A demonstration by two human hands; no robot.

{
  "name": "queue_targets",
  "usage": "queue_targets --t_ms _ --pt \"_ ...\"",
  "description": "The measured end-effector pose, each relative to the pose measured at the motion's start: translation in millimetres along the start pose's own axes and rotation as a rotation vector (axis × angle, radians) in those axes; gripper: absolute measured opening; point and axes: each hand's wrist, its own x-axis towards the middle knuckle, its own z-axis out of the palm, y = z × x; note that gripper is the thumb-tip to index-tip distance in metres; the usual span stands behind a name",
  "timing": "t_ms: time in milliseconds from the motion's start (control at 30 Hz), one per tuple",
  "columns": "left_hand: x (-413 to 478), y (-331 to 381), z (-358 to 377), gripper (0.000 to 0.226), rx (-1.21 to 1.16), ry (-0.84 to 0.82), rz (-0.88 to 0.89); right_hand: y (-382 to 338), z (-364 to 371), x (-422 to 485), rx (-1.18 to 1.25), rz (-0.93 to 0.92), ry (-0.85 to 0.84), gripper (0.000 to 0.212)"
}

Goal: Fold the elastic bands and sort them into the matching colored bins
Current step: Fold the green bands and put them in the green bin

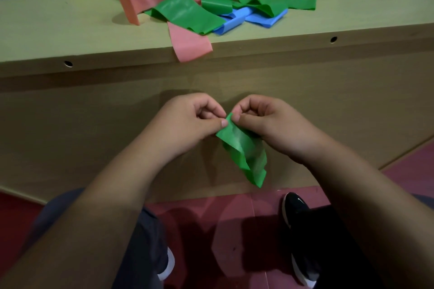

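Both hands pinch the green band (244,152) at its top corner, left hand (195,122) and right hand (265,119) touching; rest hangs down-right, below the worktop (70,30) edge, w/ bins up back.

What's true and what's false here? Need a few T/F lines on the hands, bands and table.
1. The left hand and right hand both pinch the top of a crumpled green elastic band. True.
2. The held band rests on the table. False: it hangs in the air in front of the pale wooden table.
3. A flat pink elastic band droops over the table's front edge. True.
4. The pile on the table is all green. False: pink and blue elastic bands lie in it too.
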Motion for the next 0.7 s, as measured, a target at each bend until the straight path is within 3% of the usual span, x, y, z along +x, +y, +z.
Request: queue_targets --t_ms 267,467,700 --pt "2 3 -2 0.007 0.054 0.014 0.008 8 1 3 -0.149 0.03 0.016 0.009" --pt "-1 11 -9 0.012 0.204 -0.046 0.012 9 3 1 -0.447 0.029 -0.054 0.012" --pt "-5 17 -15 0.011 0.222 -0.045 0.013 9 11 -2 -0.526 -0.047 -0.113 0.031"
